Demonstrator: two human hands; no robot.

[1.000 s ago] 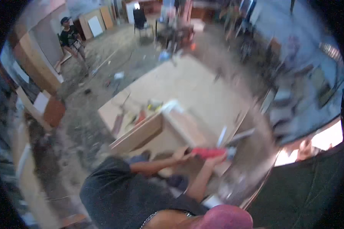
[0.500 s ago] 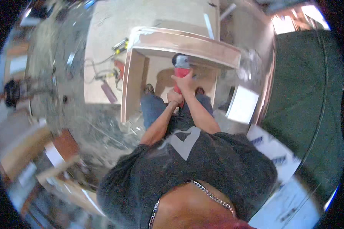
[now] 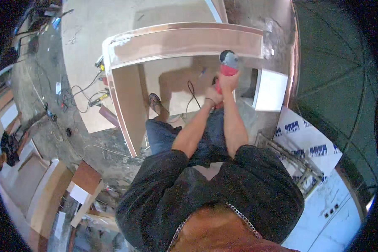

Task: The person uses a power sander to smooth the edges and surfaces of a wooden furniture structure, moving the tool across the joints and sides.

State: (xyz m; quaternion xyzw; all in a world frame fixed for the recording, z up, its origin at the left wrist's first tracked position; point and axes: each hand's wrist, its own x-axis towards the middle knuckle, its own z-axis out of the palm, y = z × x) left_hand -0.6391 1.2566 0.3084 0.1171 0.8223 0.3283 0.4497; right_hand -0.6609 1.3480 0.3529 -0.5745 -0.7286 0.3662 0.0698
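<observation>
Both hands hold a red and grey angle grinder [image 3: 229,64] with a dark round head at its far end. My right hand [image 3: 229,81] is wrapped around the red body just behind the grey part. My left hand [image 3: 214,96] grips the rear of the body, closer to me. The grinder is over the right part of a wooden cabinet frame [image 3: 185,44], near its long curved front panel. Whether the disc touches the wood I cannot tell. White filler streaks the panel's edges and left corner.
Left of the frame lie a cord [image 3: 83,101], yellow-and-black tools [image 3: 98,98] and a brown strip [image 3: 108,116]. A white panel [image 3: 271,90] stands at right, beside a large dark green sheet [image 3: 332,63]. Wood pieces [image 3: 86,178] are stacked lower left. A metal frame [image 3: 296,164] lies lower right.
The grinder and both hands have moved right along the frame. My view has shifted, and a foot in a sandal now shows inside the frame at left.
</observation>
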